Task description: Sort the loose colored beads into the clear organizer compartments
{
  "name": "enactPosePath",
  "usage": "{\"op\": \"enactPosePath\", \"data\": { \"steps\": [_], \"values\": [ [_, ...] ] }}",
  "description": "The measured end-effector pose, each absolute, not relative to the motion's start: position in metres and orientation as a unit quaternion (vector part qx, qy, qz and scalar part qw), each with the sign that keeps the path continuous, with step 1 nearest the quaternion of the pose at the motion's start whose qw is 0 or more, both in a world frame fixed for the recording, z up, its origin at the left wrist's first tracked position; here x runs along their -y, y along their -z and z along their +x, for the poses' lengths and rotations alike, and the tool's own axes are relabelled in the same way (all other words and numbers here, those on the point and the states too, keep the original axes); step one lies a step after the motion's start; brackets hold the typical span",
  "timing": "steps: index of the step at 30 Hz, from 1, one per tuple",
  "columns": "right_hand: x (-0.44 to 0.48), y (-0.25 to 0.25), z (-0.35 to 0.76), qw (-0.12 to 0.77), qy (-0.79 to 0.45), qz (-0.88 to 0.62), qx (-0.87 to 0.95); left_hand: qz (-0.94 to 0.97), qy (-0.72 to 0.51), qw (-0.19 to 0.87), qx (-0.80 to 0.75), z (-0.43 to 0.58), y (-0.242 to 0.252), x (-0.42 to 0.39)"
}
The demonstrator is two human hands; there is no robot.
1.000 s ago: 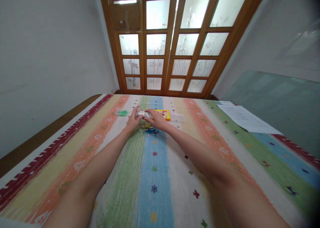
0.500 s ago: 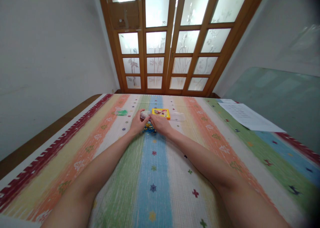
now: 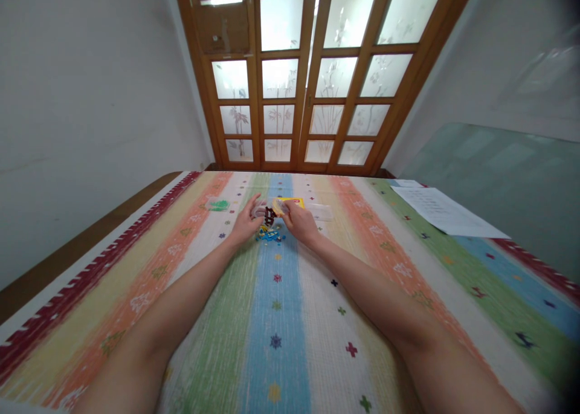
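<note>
My left hand (image 3: 246, 223) is closed around a small clear plastic box (image 3: 259, 210), mostly covered by its fingers. Opposite it, my right hand (image 3: 299, 222) pinches a thin see-through piece (image 3: 280, 207) that looks like a lid. Dark brown small pieces (image 3: 269, 216) show in a cluster between the hands, at the box's opening; whether they are falling out, I cannot tell. Just below, a pile of small blue and yellow pieces (image 3: 270, 234) lies on the tablecloth. Behind my right hand is a yellow box (image 3: 296, 202), partly hidden.
To the left is a clear container with green pieces (image 3: 219, 205). An open-looking clear plastic container (image 3: 321, 213) lies right of the yellow box. White paper sheets (image 3: 446, 211) rest at the right on the striped tablecloth (image 3: 276, 317). Wooden glass doors (image 3: 304, 75) stand beyond the table.
My hands have moved apart, the right one to the right with the see-through piece. Brown pieces now show between them, and more of the blue and yellow pile is visible.
</note>
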State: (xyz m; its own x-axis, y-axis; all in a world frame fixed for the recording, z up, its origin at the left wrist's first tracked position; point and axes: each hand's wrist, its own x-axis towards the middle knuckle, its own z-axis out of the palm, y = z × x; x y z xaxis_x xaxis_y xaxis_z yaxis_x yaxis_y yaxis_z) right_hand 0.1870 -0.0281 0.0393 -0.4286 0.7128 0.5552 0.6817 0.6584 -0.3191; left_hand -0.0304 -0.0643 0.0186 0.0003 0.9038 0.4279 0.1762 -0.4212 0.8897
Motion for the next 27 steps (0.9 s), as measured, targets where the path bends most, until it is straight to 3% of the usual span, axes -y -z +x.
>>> {"op": "enactPosePath", "data": {
  "steps": [4,12,17,22,27],
  "values": [
    [0.033,-0.036,0.189,0.354,-0.040,-0.402,0.844,0.646,-0.564,0.325,-0.398,-0.033,-0.022,0.063],
    [0.029,-0.025,0.200,0.313,-0.039,-0.306,0.898,0.720,-0.494,0.206,-0.442,-0.034,-0.039,0.076],
    [0.027,-0.020,0.200,0.333,-0.024,-0.286,0.898,0.725,-0.498,0.190,-0.436,-0.036,-0.041,0.075],
    [0.025,-0.020,0.196,0.421,-0.039,-0.311,0.851,0.678,-0.549,0.262,-0.413,-0.033,-0.037,0.070],
    [0.031,-0.029,0.191,0.455,-0.049,-0.343,0.820,0.606,-0.547,0.420,-0.397,-0.021,-0.031,0.071]
  ]
}}
